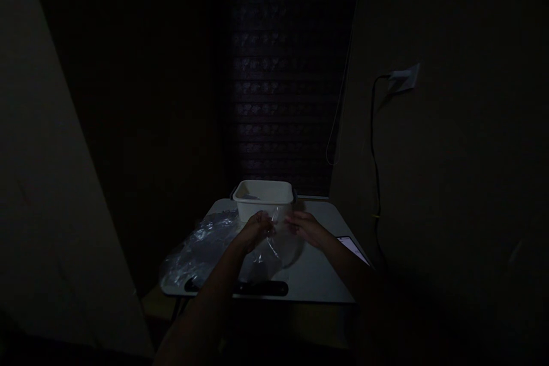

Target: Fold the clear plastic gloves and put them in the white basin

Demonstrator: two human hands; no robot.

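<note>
Clear plastic film (201, 249) spreads over the left half of a small white table (319, 280) and reaches up between my hands. My left hand (257, 229) is closed on the film, just in front of a white rectangular bin (263, 193). To the right, my right hand (306, 227) pinches the film's other side, its fingers pointing left. The bin stands upright at the back of the table, with dark handles at its sides and something faint inside it. Dim light hides the fingertips' fine detail.
A phone with a lit screen (352, 249) lies at the table's right edge. A dark strip (263, 288) runs along the front edge. From a wall outlet (403, 79) a black cable (374, 154) hangs at the right. Behind the table is a dark blind (274, 86).
</note>
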